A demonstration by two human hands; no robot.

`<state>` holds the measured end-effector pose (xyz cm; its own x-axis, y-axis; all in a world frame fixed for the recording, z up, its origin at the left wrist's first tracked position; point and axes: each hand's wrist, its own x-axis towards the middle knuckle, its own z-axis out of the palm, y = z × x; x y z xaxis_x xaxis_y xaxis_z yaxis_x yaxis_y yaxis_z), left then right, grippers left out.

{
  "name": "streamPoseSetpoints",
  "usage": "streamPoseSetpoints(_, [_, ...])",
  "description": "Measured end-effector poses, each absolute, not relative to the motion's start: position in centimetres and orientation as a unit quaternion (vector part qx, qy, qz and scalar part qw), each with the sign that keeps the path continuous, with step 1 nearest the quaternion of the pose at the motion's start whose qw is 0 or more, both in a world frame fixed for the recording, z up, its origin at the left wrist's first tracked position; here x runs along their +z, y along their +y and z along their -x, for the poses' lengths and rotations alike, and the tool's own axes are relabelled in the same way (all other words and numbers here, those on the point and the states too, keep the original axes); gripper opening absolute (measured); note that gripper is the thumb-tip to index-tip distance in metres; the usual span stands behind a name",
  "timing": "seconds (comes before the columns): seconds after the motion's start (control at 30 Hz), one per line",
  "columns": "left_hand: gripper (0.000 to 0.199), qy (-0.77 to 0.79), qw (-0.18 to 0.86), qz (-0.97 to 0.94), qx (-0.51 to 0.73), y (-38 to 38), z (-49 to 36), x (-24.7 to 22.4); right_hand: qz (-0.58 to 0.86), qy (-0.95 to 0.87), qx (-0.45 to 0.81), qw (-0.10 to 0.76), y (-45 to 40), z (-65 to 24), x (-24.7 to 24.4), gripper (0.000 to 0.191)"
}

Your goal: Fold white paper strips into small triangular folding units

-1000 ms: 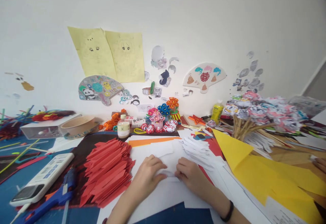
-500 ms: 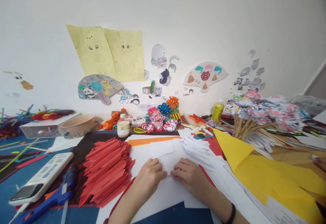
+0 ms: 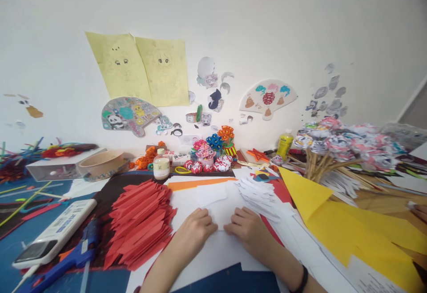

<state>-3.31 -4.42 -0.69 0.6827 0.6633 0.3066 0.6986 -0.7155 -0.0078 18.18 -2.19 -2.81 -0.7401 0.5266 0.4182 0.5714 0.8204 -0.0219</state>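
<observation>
Between my two hands lies a small white paper (image 3: 221, 224), its near edge a faint crease line against the white sheets (image 3: 213, 257) below. My left hand (image 3: 198, 226) is closed at its left end, thumb and bent fingertips together. At the right end my right hand (image 3: 243, 226) pinches in the same way, a short gap from the left. The fingers partly hide the paper. Just beyond my hands rests another white paper piece (image 3: 212, 194). Folded red paper strips (image 3: 142, 224) are heaped to the left, and folded white strips (image 3: 258, 197) to the right.
A blue glue gun (image 3: 75, 257) and a white power strip (image 3: 55, 233) lie at the left. Yellow paper (image 3: 353, 230) covers the right side, near paper flowers on sticks (image 3: 333, 148). A bottle (image 3: 161, 165) stands behind. Another person's hand (image 3: 420, 212) shows at the right edge.
My hands stay at nearly the same spot, with fingertips shifted slightly along the white paper. Everything else on the table lies as before.
</observation>
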Motion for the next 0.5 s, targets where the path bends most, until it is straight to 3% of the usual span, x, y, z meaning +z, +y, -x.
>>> streamPoseSetpoints(0.5, [0.02,-0.347,0.128,0.923,-0.106,-4.31,3.41,-0.42,0.334,-0.923,-0.018,0.19,-2.68,-18.3,-2.41,0.019])
